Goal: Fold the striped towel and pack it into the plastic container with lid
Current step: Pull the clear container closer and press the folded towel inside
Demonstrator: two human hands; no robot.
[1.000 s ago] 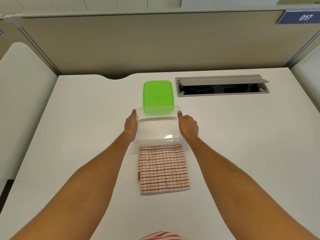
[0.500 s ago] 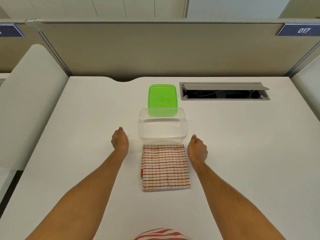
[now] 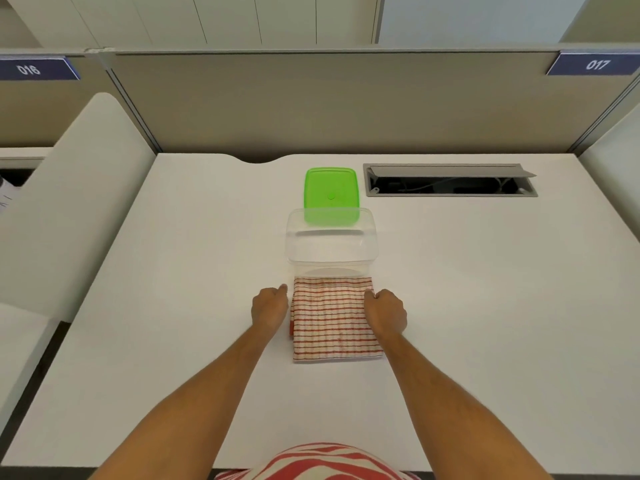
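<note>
Done: my red-and-white striped cloth towel (image 3: 334, 318) lies folded.
Left: pack it into the clear plastic container (image 3: 330, 242); add the green lid (image 3: 330, 194).
Grip: my left hand (image 3: 270, 306) and right hand (image 3: 386, 311) are curled at its edges; hold unclear.

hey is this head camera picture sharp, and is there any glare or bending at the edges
Head view: mostly sharp; the striped towel stripes read clearly. Light is soft and even, with no strong glare on the clear container. Wide-angle distortion bows the partition top and splays both forearms outward.
</note>
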